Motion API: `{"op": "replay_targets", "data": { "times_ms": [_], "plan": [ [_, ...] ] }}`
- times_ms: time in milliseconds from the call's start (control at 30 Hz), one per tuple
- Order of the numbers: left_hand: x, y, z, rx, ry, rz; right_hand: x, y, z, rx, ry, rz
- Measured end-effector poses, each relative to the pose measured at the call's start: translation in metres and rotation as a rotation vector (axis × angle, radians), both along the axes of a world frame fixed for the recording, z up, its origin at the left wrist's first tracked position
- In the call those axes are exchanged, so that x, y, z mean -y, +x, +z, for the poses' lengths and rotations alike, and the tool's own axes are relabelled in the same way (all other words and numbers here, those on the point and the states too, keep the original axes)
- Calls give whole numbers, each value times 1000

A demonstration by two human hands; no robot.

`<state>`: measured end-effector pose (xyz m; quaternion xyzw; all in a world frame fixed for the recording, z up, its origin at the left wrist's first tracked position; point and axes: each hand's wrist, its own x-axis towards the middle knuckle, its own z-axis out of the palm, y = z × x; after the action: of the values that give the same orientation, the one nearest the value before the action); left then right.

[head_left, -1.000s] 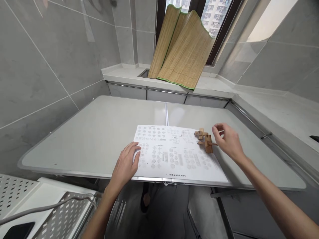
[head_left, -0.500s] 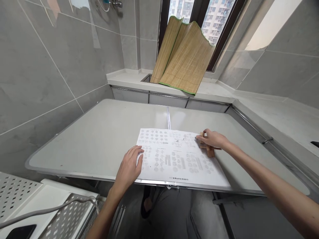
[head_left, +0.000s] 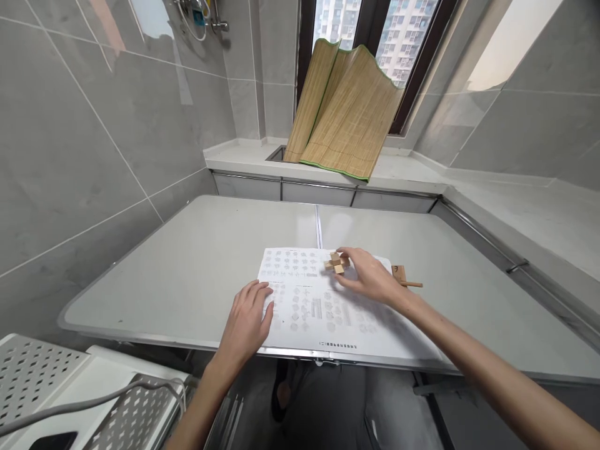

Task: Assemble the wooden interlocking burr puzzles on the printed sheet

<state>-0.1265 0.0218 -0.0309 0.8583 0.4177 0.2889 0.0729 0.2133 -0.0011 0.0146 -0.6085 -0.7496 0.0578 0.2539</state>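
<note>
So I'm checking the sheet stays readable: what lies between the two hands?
Head view: only printed instruction sheet lies between the left hand and the right hand, which holds wooden puzzle pieces.

Bright daylight from window [head_left: 375, 37], soft shadows, wall tile glare, wide-angle edge distortion, sharp focus

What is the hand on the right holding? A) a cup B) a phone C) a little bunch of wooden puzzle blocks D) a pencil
C: the right hand pinches a small cluster of wooden blocks over the printed sheet, while another wooden piece lies apart on the table and the left hand rests flat on the sheet's edge.
</note>
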Motion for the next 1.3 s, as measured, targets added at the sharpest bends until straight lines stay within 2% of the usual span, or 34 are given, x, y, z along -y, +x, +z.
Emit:
{"op": "replay_targets", "data": {
  "times_ms": [67,133,333,400,467,533,633,733,833,1033,1300],
  "plan": [
    [1,7,7,30,15,-9,1,-12,-7,-53,59,59],
    [1,19,16,101,-43,-29,1,-23,-12,-105,109,100],
    [-27,77,33,455,-590,-47,-11,-48,-23,-264,223,114],
    [-42,96,34,518,-746,-107,-20,-52,-29,-302,264,98],
    [-58,111,31,540,-831,-189,-29,-53,-35,-356,285,71],
    [-72,122,26,605,-838,-207,-37,-50,-42,-427,265,56],
    [-87,131,18,698,-746,-163,-48,-39,-51,-576,153,38],
    [-93,134,14,703,-651,-131,-53,-25,-58,-757,8,19],
    [-92,136,14,669,-614,-155,-54,-17,-59,-857,-56,-19],
    [-84,140,11,600,-630,-259,-51,-17,-60,-864,-111,-15],
    [-79,139,13,527,-553,-213,-50,-16,-55,-819,-48,-134]
  ]
}}
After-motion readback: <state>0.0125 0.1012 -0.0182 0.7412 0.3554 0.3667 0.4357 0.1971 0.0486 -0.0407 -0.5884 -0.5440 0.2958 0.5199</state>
